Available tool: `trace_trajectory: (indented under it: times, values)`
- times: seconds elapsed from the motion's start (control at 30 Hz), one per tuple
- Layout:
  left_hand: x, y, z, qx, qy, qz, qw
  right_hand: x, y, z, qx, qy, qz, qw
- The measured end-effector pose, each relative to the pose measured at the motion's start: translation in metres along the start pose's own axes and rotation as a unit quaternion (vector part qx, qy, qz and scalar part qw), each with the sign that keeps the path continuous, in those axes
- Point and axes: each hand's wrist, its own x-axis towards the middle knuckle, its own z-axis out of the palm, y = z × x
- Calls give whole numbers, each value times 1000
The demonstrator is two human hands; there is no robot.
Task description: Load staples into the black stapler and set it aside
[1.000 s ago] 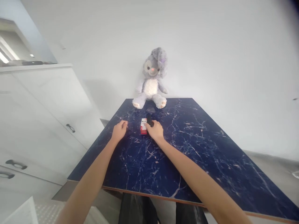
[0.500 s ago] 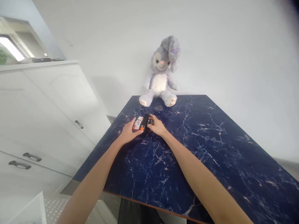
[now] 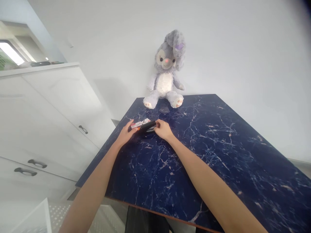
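My left hand (image 3: 124,134) is closed around a small white and red box (image 3: 141,123) and the left end of a black stapler (image 3: 148,125) beside it. An orange part shows at that end, by my left thumb. My right hand (image 3: 164,130) grips the stapler's right end, its fingers curled and partly hidden. Silver metal shows along the stapler's near side. Box and stapler lie slanted, close together, at or just above the dark blue marbled table (image 3: 165,168); I cannot tell whether they touch it.
A grey plush rabbit (image 3: 165,82) sits at the table's back edge, against a pale wall (image 3: 230,48). To the left stands a white cabinet (image 3: 55,110) with dark handles. A perforated white surface (image 3: 57,213) lies low at the left.
The stapler and box have turned clockwise, from pointing nearly away from me to lying crosswise. My left hand has shifted left; my right hand still grips the stapler's other end.
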Motion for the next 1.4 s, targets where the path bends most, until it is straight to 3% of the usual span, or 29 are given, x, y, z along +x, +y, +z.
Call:
trace_trajectory:
  times: [0.13,0.3,0.5,0.63,0.73,0.8,0.9,1.0,1.07,1.2,1.3,1.4]
  values:
    - [4,-3,1,-26,0,-17,1000,-2,0,-2,32,51,7,998]
    - [7,-7,0,-39,-4,-16,999,-1,7,-5,91,144,88,981]
    - [13,-18,0,-37,-4,-6,999,-6,7,-9,56,199,91,974]
    - [10,-15,0,-2,1,-11,1000,-8,3,-9,-4,190,86,978]
    - [6,-11,1,58,24,-12,998,-13,-1,-5,-86,135,55,986]
    - [5,-9,1,79,36,-4,996,-17,-4,-4,-162,107,15,981]
    - [5,-7,0,71,72,10,995,-23,-8,-6,-289,94,-92,948]
    - [5,-4,-1,7,148,20,989,-27,-10,-14,-354,93,-164,916]
    - [5,-1,0,-76,174,10,982,-28,-9,-18,-352,100,-168,915]
    - [4,5,1,-263,145,-55,952,-27,-1,-23,-287,121,-100,945]
    - [2,9,-2,-341,109,-100,928,-26,6,-26,-235,117,-45,964]
    - [0,13,-5,-367,83,-121,919,-27,6,-26,-219,92,-91,967]
